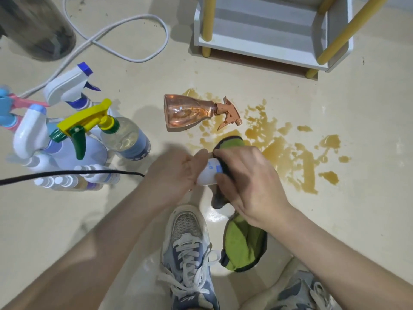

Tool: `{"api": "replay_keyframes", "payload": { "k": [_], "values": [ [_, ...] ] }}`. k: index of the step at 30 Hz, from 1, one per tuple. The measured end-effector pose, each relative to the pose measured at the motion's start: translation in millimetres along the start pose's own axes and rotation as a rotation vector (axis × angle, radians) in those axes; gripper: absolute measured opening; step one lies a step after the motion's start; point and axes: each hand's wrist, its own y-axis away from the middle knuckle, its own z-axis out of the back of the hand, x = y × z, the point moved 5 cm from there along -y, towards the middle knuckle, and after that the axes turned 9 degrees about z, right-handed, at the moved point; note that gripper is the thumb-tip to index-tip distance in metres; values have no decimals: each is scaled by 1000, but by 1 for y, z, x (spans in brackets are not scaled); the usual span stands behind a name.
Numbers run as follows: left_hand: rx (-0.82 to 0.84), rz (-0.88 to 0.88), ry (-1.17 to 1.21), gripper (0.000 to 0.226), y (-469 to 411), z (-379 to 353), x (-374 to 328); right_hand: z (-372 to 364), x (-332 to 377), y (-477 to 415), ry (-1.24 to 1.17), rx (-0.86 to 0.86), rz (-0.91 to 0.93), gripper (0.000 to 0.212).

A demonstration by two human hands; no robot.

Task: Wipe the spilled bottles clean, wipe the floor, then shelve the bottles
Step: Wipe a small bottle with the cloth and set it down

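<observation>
Left hand [176, 173] grips the small white bottle [209, 173] at frame centre, fingers curled round one end. Right hand [248, 177] clamps the green cloth [243, 245] round the other. Judgement: rotate bottle against cloth, covering the full circumference. Orange spray bottle [187, 110] lies at 12 o'clock, at the spill [288, 153] edge.

I can see only a small patch of the white bottle [209, 173]. The left hand [176, 173] covers one end, and the cloth [243, 245] under the right hand [248, 177] wraps the other. I can't read its blue print, which is too small. That hand also hides the cloth's middle. At top left, a blurred dark container [38, 27] is cut by the edge. The shelf [268, 43] runs off the top and the right shoe [306, 294] off the bottom.
</observation>
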Motion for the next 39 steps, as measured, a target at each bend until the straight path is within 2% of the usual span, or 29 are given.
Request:
{"api": "replay_keyframes", "payload": {
  "k": [1, 2, 5, 6, 7, 9, 10, 13, 14, 16, 18, 21, 24, 26, 27, 29, 31, 32, 33, 34, 35, 36, 38, 39],
  "values": [
    [-39, -68, -92, 65, 7, -3, -6, 0, -9, -3, -54, -38, -78, 41],
    [-102, -156, -184, 66, 13, -4, -12, 1, -20, -6, -142, -84, -235, 41],
    [-240, -309, -270, 66, 22, -3, -24, -6, -38, -7, -861, -358, -1025, 37],
    [-279, -339, -250, 64, 21, -4, -25, -10, -36, -4, -1039, -472, -1224, 34],
    [-312, -349, -227, 61, 21, -7, -24, -15, -31, -4, -1154, -601, -1344, 34],
    [-355, -326, -194, 62, 24, -14, -22, -20, -19, -8, -1296, -835, -1405, 38],
    [-366, -306, -182, 64, 26, -19, -20, -21, -12, -10, -1306, -868, -1363, 40],
    [-368, -243, -112, 52, 25, -27, -18, -20, 15, -15, -1041, -667, -1065, 53],
    [-349, -200, -99, 43, 22, -27, -18, -25, 22, -11, -1042, -634, -1027, 51],
    [-288, -180, -89, 32, 18, -27, -19, -27, 33, -4, -1034, -546, -988, 34],
    [-229, -276, -161, 38, 22, -30, -17, -23, 26, 1, -1059, -475, -1015, 26],
    [-216, -384, -385, 36, 35, -34, -18, -14, -7, 8, -1017, -366, -1023, 33],
    [-314, -325, -43, 19, 21, -6, -21, -11, -18, 8, -968, -77, -888, 58],
    [-226, -321, 84, 27, 1, 5, -19, -9, -12, 11, -1008, 155, -800, 57],
    [-147, -323, 76, 26, -6, 6, -19, -6, -8, 10, -1052, 210, -781, 51],
    [-61, -308, -6, 45, -16, -1, -13, 1, -6, 6, -1055, 247, -729, 46],
    [-122, -247, -25, 55, -21, -8, -7, 2, -11, 6, -874, 268, -619, 43],
    [-157, -166, -7, 53, -26, -8, -4, 0, -9, 7, -712, 291, -516, 37],
    [-162, -46, 28, 50, -32, -8, 2, -2, -6, 8, -447, 333, -371, 34],
    [-131, 89, 61, 46, -38, -8, 10, -4, -1, 11, -107, 353, -207, 45],
    [-69, 206, 95, 42, -40, -8, 16, -5, 4, 14, 127, 336, -74, 56],
    [-11, 286, 127, 40, -41, -8, 20, -5, 9, 14, 175, 346, -34, 62],
    [-21, 268, 129, 42, -38, -6, 19, -9, 6, 15, -7, 398, -106, 65],
    [-99, 188, 105, 46, -33, -2, 13, -11, -1, 16, -223, 409, -203, 61]
  ]
}}
